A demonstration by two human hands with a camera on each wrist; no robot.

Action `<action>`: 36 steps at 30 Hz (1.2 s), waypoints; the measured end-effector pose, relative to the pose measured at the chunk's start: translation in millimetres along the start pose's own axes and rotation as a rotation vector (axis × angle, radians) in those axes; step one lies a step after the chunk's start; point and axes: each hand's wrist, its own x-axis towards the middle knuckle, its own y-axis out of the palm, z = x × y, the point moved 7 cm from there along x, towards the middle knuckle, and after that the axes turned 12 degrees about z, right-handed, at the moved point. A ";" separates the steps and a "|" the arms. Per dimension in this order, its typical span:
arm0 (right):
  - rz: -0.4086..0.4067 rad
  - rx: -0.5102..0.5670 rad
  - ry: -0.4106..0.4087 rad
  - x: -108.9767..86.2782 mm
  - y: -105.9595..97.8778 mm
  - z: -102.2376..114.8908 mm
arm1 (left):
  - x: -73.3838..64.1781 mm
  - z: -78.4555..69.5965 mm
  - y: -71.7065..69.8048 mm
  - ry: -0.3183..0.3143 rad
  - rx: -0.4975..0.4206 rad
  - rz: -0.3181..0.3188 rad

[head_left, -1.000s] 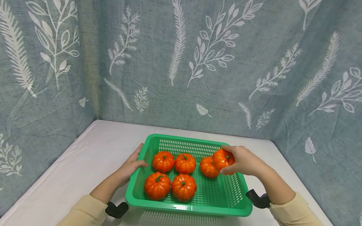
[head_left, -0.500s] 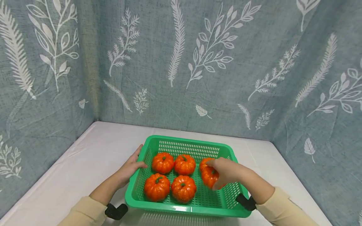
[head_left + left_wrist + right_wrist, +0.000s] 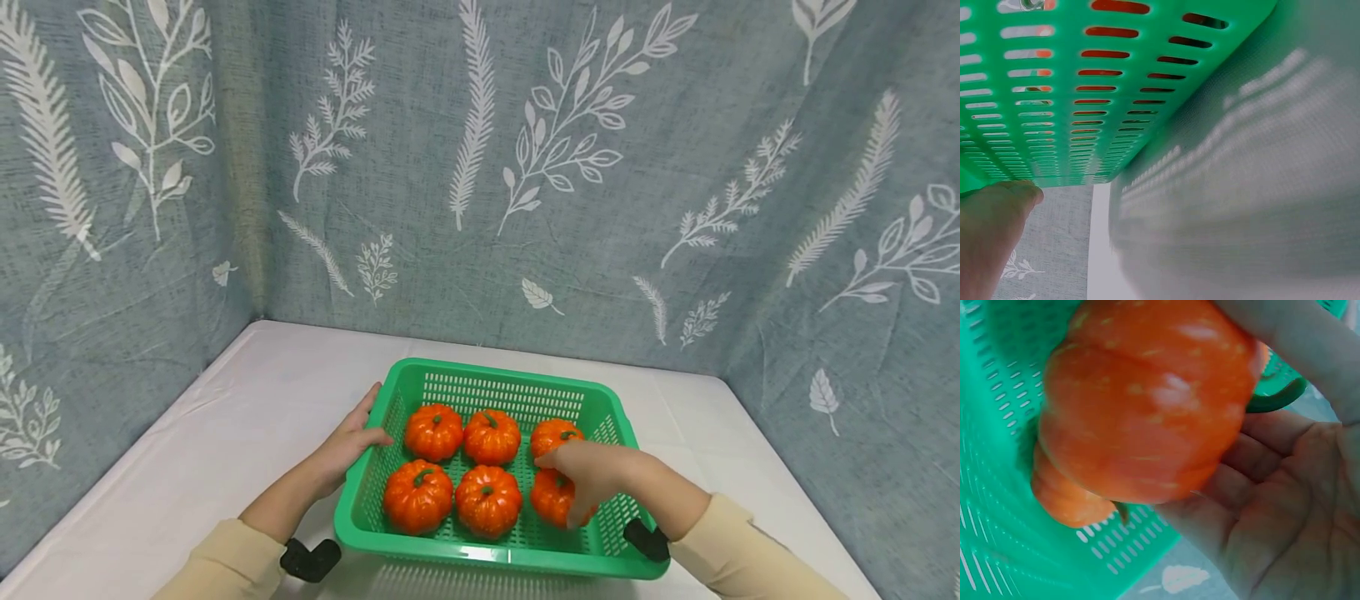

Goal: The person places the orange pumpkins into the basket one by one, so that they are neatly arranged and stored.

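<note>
A green plastic basket (image 3: 420,546) with slotted walls holds several small orange pumpkins with green stems. My left hand (image 3: 343,446) grips its left rim, the thumb over the edge and the fingers along the outer side. In the left wrist view, part of that hand (image 3: 997,231) lies against the slotted wall. My right hand (image 3: 603,473) is inside the basket at the right, holding a pumpkin (image 3: 551,500) between thumb and fingers. The right wrist view shows this pumpkin (image 3: 1154,406) close up, its green stem toward the palm. Another pumpkin (image 3: 553,435) sits just behind it.
Two pumpkins, a rear one (image 3: 433,432) and a front one (image 3: 417,497), sit at the basket's left. Two more, a rear one (image 3: 491,437) and a front one (image 3: 487,502), are in its middle. A white-covered table (image 3: 285,375) lies below; patterned grey-blue curtains (image 3: 420,275) surround it.
My right hand has brought its pumpkin from above the right rim down into the basket's front right, in front of the rear right pumpkin. The left hand has stayed on the rim.
</note>
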 end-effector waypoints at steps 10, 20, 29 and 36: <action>0.044 -0.079 0.047 9.9 7.5 -2.3 | 1.5 1.2 3.1 -0.004 -0.004 0.006; 0.056 -0.093 0.085 10.5 8.3 -5.7 | 1.1 -0.8 2.7 0.004 0.009 0.011; 0.102 -0.093 0.137 6.2 10.2 -8.2 | 0.7 -1.8 3.0 0.008 0.016 0.020; 0.022 -0.078 0.015 0.4 -3.1 5.3 | -1.0 -4.2 -2.3 -0.022 0.065 0.027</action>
